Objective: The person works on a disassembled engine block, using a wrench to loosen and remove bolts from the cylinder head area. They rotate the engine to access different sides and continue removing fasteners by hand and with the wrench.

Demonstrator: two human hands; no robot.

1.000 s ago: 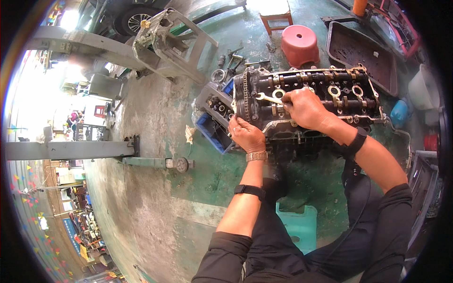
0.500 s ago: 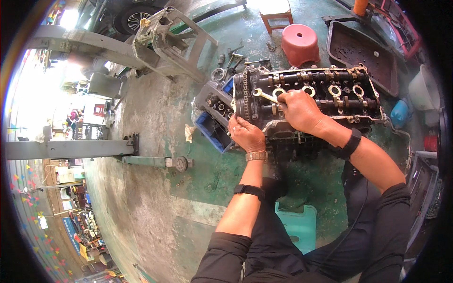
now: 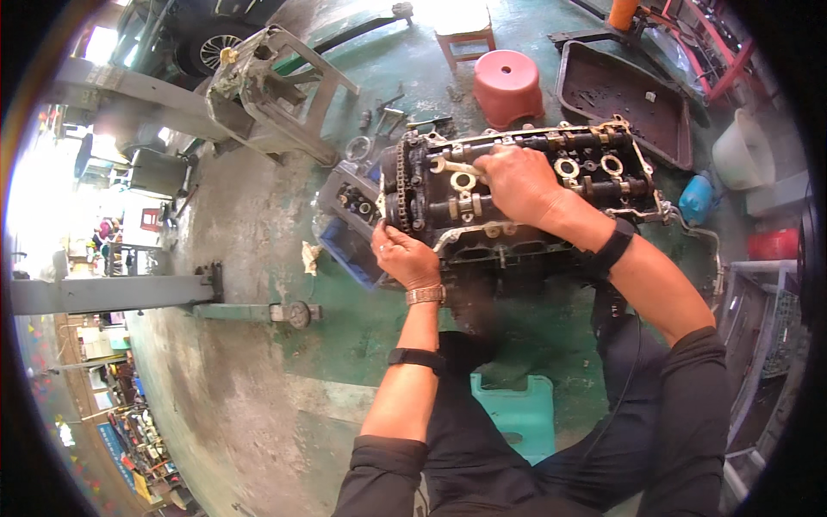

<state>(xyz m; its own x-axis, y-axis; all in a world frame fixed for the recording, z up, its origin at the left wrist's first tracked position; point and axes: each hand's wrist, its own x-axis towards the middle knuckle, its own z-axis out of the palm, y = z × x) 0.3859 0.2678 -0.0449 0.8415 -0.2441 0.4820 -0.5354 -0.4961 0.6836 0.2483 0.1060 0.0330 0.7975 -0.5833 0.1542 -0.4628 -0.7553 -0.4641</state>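
An engine [image 3: 594, 186] lies before me with its camshafts and a timing chain [image 3: 401, 177] exposed. My right hand [image 3: 521, 188] is closed around a wrench [image 3: 453, 167]. The wrench's open jaw points left, over the space between the two camshafts near the chain end. Most of its handle is hidden in my fist. My left hand [image 3: 407, 258] is closed with its fingertips on the engine's near left corner, below the chain. Its palm side is out of sight.
Left of the engine sit a blue tray [image 3: 351, 265] and a grey metal part [image 3: 351, 200]. Behind are a red stool [image 3: 506, 90], a black drip tray [image 3: 680, 142] and loose tools [image 3: 389, 116]. A grey stand [image 3: 332, 142] rises at far left. A teal stool [image 3: 525, 414] is between my legs.
The whole scene has shifted left in view. My right hand has carried the wrench slightly away from me, toward the far camshaft. My left hand stays at the engine's corner.
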